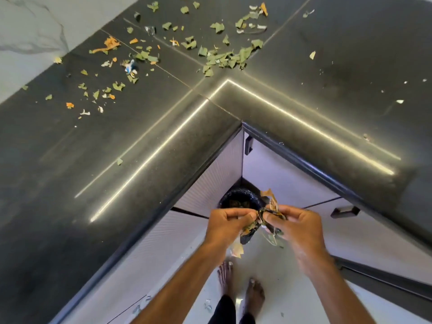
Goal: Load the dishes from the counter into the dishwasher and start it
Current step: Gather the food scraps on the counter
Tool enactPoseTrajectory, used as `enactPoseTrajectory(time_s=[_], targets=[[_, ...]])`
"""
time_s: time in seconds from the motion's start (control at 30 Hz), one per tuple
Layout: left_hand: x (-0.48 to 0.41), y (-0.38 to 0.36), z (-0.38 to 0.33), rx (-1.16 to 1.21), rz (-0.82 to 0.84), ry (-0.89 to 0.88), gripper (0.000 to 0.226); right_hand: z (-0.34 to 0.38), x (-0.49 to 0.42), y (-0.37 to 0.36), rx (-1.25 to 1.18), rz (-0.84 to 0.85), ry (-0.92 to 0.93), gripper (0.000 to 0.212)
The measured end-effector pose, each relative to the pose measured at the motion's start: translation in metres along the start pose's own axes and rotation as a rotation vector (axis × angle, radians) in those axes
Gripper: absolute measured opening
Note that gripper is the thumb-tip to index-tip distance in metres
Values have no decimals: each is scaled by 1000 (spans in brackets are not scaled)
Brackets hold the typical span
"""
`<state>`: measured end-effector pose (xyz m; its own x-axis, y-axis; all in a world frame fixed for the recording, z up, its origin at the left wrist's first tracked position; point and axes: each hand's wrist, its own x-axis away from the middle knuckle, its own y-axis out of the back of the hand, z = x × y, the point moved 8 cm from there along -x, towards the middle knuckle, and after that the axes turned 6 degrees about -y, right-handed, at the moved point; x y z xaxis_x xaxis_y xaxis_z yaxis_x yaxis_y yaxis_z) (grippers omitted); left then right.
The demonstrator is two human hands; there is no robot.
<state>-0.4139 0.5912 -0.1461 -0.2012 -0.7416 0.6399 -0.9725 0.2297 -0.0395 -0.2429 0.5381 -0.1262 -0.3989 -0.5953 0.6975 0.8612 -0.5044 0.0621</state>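
Left hand (228, 222), right hand (291, 224) pinched on scraps (261, 222).

- Two hands: left hand (228, 224), right hand (295, 226), both pinching one bunch of scraps (261, 220).
- Two bare feet (254, 293) on the floor.
- One dark bin (240, 199) below.
- Three dark cabinet handles (344, 211).
- One black L-shaped countertop (70, 171).
- Dozens of green and orange leaf scraps (224, 58), too many to count exactly.
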Motion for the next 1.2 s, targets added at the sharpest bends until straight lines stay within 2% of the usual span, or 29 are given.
enactPoseTrajectory(time_s=[0.13, 0.23, 0.33, 0.47, 0.53, 0.6, 0.7, 0.77, 0.83, 0.97, 1.07, 1.2], targets=[[-57, 6, 59, -48, -57, 91, 11, -68, -54, -4, -49, -81, -141, 25], [-114, 8, 93, -94, -142, 121, 24, -114, -103, -13, -97, -121, -254, 26], [-170, 8, 121, -190, -191, 64, 28, -148, -161, -23, -50, -176, -259, 23], [-216, 1, 140, -405, -218, -95, 4, -191, -225, -42, 64, -160, -256, 16], [-235, 1, 151, -498, -219, -135, 6, -205, -248, -46, 131, -253, -230, 17], [-251, 4, 160, -556, -222, -147, 9, -222, -268, -54, 192, -273, -219, 21], [-273, 7, 174, -655, -170, -156, 12, -244, -291, -65, 232, -251, -183, 22], [-284, 8, 183, -683, -144, -151, 22, -256, -302, -71, 206, -210, -185, 25], [-290, 8, 189, -713, -100, -126, 30, -273, -314, -80, 126, -126, -243, 29], [-292, 5, 198, -758, -21, -77, 30, -293, -316, -91, 9, 10, -387, 39], [-289, 5, 199, -811, -35, -70, 28, -294, -310, -89, -2, 6, -414, 43], [-265, -3, 176, -911, 12, -117, 34, -269, -288, -79, 30, -30, -350, 43]])
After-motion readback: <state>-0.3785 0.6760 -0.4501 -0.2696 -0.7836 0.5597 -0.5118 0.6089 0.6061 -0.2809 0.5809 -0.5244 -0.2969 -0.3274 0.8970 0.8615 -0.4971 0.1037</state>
